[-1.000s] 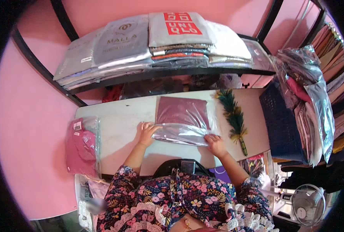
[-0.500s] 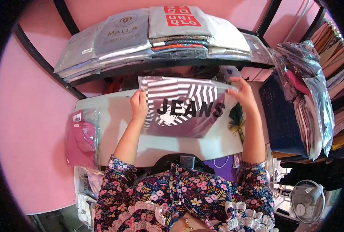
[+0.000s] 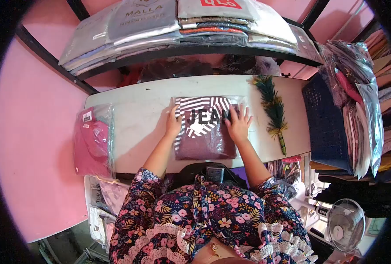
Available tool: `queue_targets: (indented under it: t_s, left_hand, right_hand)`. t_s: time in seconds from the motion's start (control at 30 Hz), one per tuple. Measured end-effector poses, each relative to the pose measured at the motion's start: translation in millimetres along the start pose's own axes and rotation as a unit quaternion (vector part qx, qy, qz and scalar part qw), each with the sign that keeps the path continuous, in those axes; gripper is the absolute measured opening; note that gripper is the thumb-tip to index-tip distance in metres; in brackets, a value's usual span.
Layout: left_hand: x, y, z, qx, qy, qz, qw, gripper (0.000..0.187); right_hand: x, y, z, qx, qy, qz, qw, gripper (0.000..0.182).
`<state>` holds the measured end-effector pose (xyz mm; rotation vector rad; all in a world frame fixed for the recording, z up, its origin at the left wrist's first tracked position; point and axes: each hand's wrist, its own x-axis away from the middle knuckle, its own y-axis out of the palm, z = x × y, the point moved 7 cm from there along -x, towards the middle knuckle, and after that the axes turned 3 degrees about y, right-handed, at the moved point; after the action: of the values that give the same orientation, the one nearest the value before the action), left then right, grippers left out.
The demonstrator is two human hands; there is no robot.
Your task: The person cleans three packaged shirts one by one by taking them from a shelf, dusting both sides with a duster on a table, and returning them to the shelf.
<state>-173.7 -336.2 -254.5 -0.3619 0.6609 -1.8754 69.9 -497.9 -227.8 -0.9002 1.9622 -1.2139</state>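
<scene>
A folded purple garment in a clear bag (image 3: 206, 145), with black-and-white stripes and the word JEANS, lies flat on the white table (image 3: 138, 99). On the bag's right part rests my right hand (image 3: 238, 125), fingers spread, covering the end of the lettering. My left hand (image 3: 173, 123) is at the bag's left edge, its fingers close together along the plastic; whether they pinch it is unclear. Right of the bag lies a green feathery object (image 3: 272, 108) with a striped handle. A bagged pink garment (image 3: 92, 141) lies at the table's left end.
Bagged clothes (image 3: 142, 26) are stacked on a black-edged shelf (image 3: 195, 52) behind the table. At the right stands a dark blue basket (image 3: 325, 125) with bagged clothes (image 3: 362, 114) beside it. A small fan (image 3: 345, 225) is at the lower right.
The bagged garment has come down from between my raised hands and now lies flat. My right hand has moved left onto its surface. More of the green feathery object shows.
</scene>
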Motion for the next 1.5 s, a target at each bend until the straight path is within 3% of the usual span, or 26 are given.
queue_targets:
  t_s: [0.1,0.3,0.37,0.5,0.67,0.83,0.9,1.23,1.27,1.3,1.33,1.37,1.43,1.47,1.5]
  left_hand:
    - [2,-1,5,0.003,-0.010,-0.014,1.000,0.045]
    - [3,-3,6,-0.032,0.034,0.012,0.999,0.043]
    - [2,1,-5,0.030,-0.035,-0.020,0.999,0.042]
    - [4,2,-9,0.072,-0.037,-0.036,0.996,0.046]
    - [4,5,-12,0.046,0.036,-0.038,0.998,0.046]
    - [3,7,-16,0.095,0.006,-0.054,0.994,0.048]
    - [6,1,-6,0.032,0.040,-0.028,0.998,0.048]
    - [12,7,-12,0.066,-0.026,0.002,0.997,0.049]
    - [12,9,-22,0.074,-0.017,0.030,0.997,0.049]
    - [10,10,-29,0.083,-0.009,0.059,0.995,0.048]
    - [12,10,-29,0.084,-0.068,0.036,0.994,0.047]
    - [13,6,-20,0.089,-0.070,0.044,0.993,0.047]
    - [12,4,-19,0.036,-0.086,0.035,0.995,0.042]
    - [12,1,-17,-0.008,-0.102,0.032,0.994,0.039]
    - [8,0,-14,-0.007,-0.100,0.037,0.994,0.039]
  right_hand:
    - [17,26,1,0.003,0.004,-0.084,0.996,0.060]
    - [13,26,22,-0.044,0.033,-0.066,0.996,0.055]
    - [17,33,35,-0.031,0.074,-0.077,0.994,0.054]
    - [25,31,32,-0.026,0.051,-0.050,0.997,0.053]
    - [28,31,29,0.002,0.067,-0.031,0.997,0.052]
    - [26,31,28,0.021,0.082,-0.051,0.995,0.053]
    - [27,30,28,0.023,0.072,-0.049,0.996,0.054]
    - [21,37,41,-0.025,0.062,-0.083,0.994,0.061]
    - [16,35,44,-0.024,0.055,-0.079,0.995,0.061]
    - [11,24,57,-0.093,0.113,0.004,0.989,0.064]
    - [7,12,72,-0.161,0.168,0.085,0.969,0.067]
    - [-2,9,78,-0.159,0.158,0.085,0.971,0.067]
    - [-16,20,98,-0.176,0.249,-0.009,0.952,0.072]
    - [-24,24,100,-0.203,0.204,0.055,0.956,0.073]
    - [-34,25,102,-0.204,0.199,0.058,0.957,0.073]
